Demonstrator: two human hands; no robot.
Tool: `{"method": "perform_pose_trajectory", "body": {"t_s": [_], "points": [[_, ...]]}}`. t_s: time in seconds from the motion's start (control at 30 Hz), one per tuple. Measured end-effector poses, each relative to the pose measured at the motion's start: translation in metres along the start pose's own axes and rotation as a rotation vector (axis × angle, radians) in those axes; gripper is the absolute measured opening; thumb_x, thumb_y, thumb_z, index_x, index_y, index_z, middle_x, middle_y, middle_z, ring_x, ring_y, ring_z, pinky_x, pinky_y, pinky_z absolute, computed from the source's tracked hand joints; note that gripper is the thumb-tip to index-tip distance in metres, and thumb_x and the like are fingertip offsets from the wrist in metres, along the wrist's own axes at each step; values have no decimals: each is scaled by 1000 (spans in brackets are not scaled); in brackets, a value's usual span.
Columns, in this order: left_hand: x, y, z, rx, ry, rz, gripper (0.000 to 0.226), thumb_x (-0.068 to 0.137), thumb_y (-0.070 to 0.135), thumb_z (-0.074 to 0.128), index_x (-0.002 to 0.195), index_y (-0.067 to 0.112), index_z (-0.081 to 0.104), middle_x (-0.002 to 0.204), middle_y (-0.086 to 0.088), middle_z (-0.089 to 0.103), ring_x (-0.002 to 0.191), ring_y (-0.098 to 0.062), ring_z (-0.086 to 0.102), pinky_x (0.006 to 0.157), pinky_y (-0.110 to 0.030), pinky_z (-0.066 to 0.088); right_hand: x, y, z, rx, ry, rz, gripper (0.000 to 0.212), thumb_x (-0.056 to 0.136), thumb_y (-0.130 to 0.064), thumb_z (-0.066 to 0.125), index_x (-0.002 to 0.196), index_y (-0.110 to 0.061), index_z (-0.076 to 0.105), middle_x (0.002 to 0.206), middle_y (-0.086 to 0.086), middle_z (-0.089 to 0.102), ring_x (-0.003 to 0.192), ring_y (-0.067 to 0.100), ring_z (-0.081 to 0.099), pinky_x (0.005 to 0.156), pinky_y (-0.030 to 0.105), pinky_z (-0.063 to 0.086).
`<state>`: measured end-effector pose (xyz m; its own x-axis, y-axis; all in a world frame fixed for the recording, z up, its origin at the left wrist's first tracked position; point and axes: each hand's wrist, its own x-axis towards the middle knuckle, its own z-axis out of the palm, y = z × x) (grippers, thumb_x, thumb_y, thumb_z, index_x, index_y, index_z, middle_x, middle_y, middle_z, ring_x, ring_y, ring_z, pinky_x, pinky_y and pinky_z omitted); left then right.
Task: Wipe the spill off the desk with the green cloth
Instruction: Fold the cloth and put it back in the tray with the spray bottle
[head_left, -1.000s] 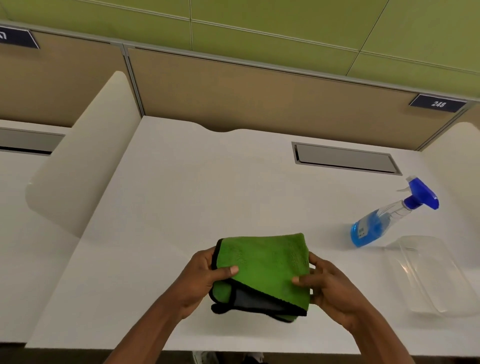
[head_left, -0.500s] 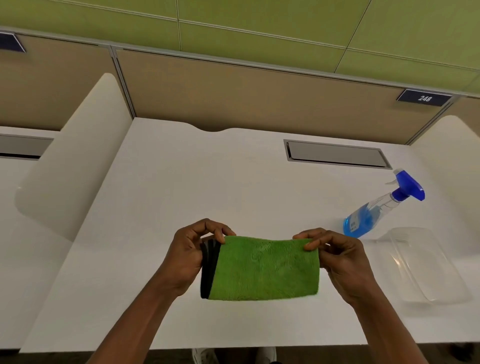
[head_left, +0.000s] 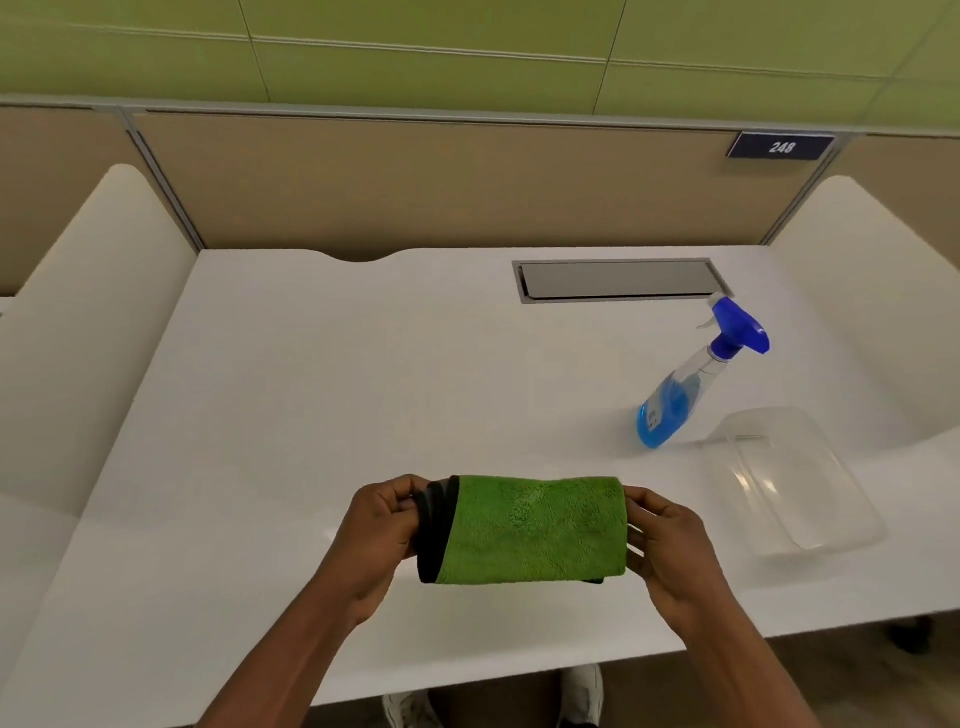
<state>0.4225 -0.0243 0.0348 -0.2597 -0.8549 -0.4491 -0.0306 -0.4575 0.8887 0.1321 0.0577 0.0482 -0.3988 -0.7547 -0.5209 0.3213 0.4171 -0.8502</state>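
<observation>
Green cloth (head_left: 535, 530), folded into a thick rectangle with a black edge band showing at its left end, is held up over the near middle of the white table (head_left: 322, 405), stretched between 2 hands. Left hand (head_left: 379, 535) has its grip pinched on the black-edged left end, fingers curled over the top and thumb toward the person. Right hand (head_left: 667, 545) pinches the right end the same way, fingertips pressed onto the green pile. Whether the cloth's lower edge touches the table cannot be told.

To the right and farther back, a spray bottle (head_left: 691, 387) with blue liquid and a blue trigger head stands on the table, appearing tilted in this wide view. Just beside it, nearer the right edge, lies a clear plastic tray (head_left: 795, 478). Behind the bottle, a grey rectangular cable hatch (head_left: 618, 279) is set into the table. A dark plate reading 248 (head_left: 781, 147) sits on the partition above.
</observation>
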Motion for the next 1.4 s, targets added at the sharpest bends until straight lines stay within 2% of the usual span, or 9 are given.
{"method": "perform_pose_trajectory", "body": {"t_s": [0.2, 0.37, 0.43, 0.53, 0.67, 1.0, 1.1, 1.27, 1.4], "points": [[1, -3, 75, -52, 35, -62, 30, 103, -6, 55, 97, 3, 83, 86, -16, 78, 75, -26, 71, 69, -34, 60, 12, -11, -56, -23, 75, 65, 17, 98, -7, 63, 104, -6, 79, 100, 21, 80, 84, 35, 74, 76, 46, 60], [8, 5, 152, -344, 50, -141, 40, 104, 6, 51, 76, 7, 79, 88, -17, 76, 73, -26, 74, 77, -44, 57, 18, -45, -125, 3, 113, 19, 24, 96, -10, 60, 93, -8, 83, 87, 17, 80, 76, 30, 74, 75, 46, 57], [13, 7, 185, -417, 17, -160, 29, 106, 16, 56, 90, 5, 77, 93, -17, 75, 77, -28, 73, 79, -45, 58, 22, -57, -155, 1, 120, -7, 22, 98, -19, 64, 95, -7, 82, 87, 16, 80, 73, 27, 75, 74, 43, 58], [20, 3, 235, -234, -87, -112, 26, 99, 18, 73, 115, -2, 77, 107, -17, 83, 94, -32, 79, 81, -46, 64, 32, -71, -201, -29, 121, -59, 19, 96, -22, 71, 103, -7, 80, 94, 16, 82, 79, 27, 78, 75, 42, 60], [35, -5, 293, -13, -58, -25, 48, 76, 6, 92, 121, 6, 76, 113, -13, 84, 105, -32, 82, 96, -55, 65, 49, -89, -253, -81, 126, -115, 31, 87, -1, 77, 117, -9, 74, 98, 17, 82, 89, 30, 81, 76, 41, 61], [65, -20, 404, 82, 65, -76, 35, 81, 7, 93, 111, 13, 77, 109, -6, 84, 100, -26, 82, 94, -51, 67, 108, -105, -336, -345, 230, -203, 36, 83, -11, 84, 114, -25, 75, 90, 2, 83, 91, 23, 80, 87, 44, 62], [67, -25, 420, 237, 86, -69, 37, 84, 17, 93, 115, 15, 74, 113, -2, 81, 101, -20, 79, 87, -39, 67, 120, -98, -342, -450, 248, -189, 39, 82, -16, 86, 117, -26, 74, 93, 0, 83, 91, 21, 79, 77, 38, 61], [72, -29, 435, 485, 86, -3, 31, 88, 28, 89, 113, 17, 74, 103, 0, 78, 97, -19, 75, 89, -46, 66, 130, -82, -338, -733, 297, -267, 45, 82, -22, 86, 124, -24, 71, 101, -2, 79, 85, 14, 76, 77, 34, 63], [74, -31, 445, 737, 79, 48, 30, 90, 33, 85, 111, 14, 75, 99, -4, 78, 94, -26, 74, 88, -44, 63, 134, -67, -328, -866, 362, -397, 46, 81, -21, 86, 125, -20, 70, 107, 1, 76, 86, 20, 74, 82, 43, 63]]}}
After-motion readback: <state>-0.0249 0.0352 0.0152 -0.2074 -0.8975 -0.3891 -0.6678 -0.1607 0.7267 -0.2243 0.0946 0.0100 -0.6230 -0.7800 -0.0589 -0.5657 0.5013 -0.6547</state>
